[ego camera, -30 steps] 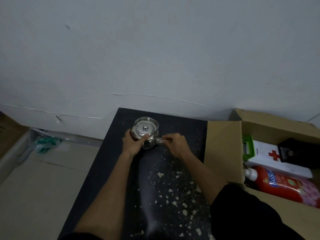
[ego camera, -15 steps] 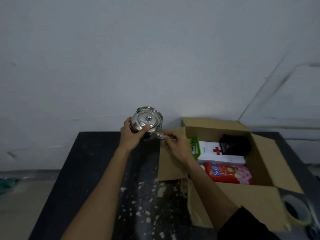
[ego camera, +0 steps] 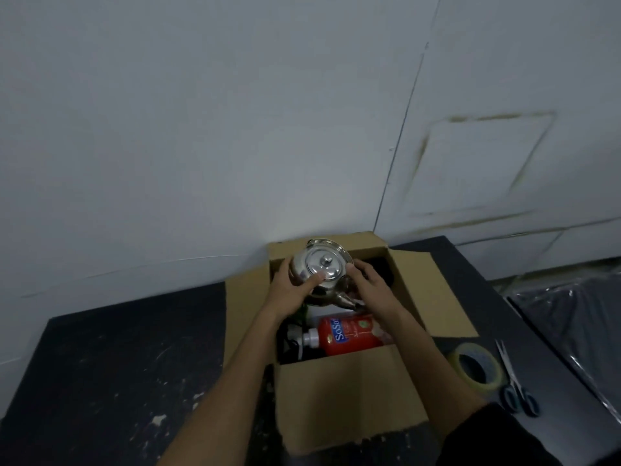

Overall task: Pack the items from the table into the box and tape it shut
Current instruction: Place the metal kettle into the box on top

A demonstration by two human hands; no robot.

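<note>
**A:** Where was the kettle?

**B:** You held the steel kettle over the open cardboard box. A second before, it sat on the black table, left of the box. Your left hand curled round its side, thumb on the lid; your right hand gripped the spout side.

**A:** What remained?

**B:** Probably lowering it beside the red soap bottle. The tape roll and scissors lay unused to the right.
</note>
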